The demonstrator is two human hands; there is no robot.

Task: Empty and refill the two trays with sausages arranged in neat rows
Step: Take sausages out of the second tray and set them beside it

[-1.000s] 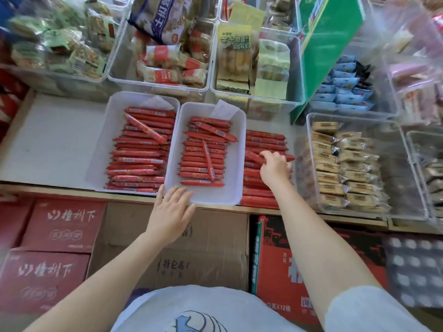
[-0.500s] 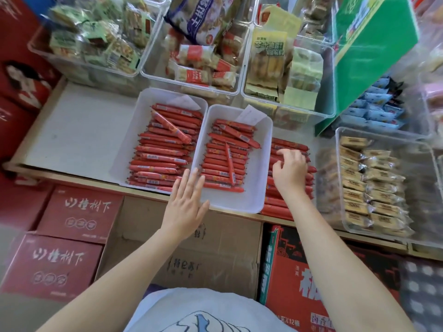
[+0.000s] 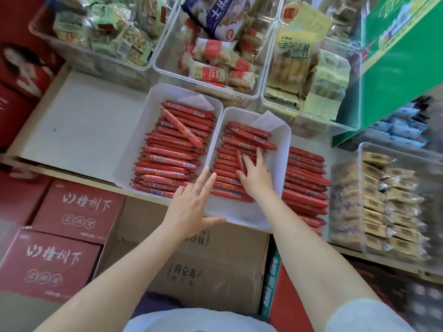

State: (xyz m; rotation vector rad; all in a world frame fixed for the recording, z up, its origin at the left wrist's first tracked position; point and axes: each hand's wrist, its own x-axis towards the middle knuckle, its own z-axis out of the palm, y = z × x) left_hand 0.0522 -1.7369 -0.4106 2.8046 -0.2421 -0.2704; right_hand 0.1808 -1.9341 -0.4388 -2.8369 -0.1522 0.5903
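2 hands (image 3: 191,207) (image 3: 257,177) on right tray (image 3: 284,149)

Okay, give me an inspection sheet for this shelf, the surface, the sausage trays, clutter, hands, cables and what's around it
Surface: pale shelf, bare patch at left.
Job's things: left tray full of red sausages, one sausage lying diagonally on top; right tray partly filled, a few askew; loose sausages stacked on the shelf to its right.
Clutter: paper slip in the right tray's far corner.
Hands: left hand flat against the right tray's near left corner; right hand resting on that tray's sausages.
Cables: nothing seen.
Surroundings: clear snack bins behind and right; red boxes and a brown box below.
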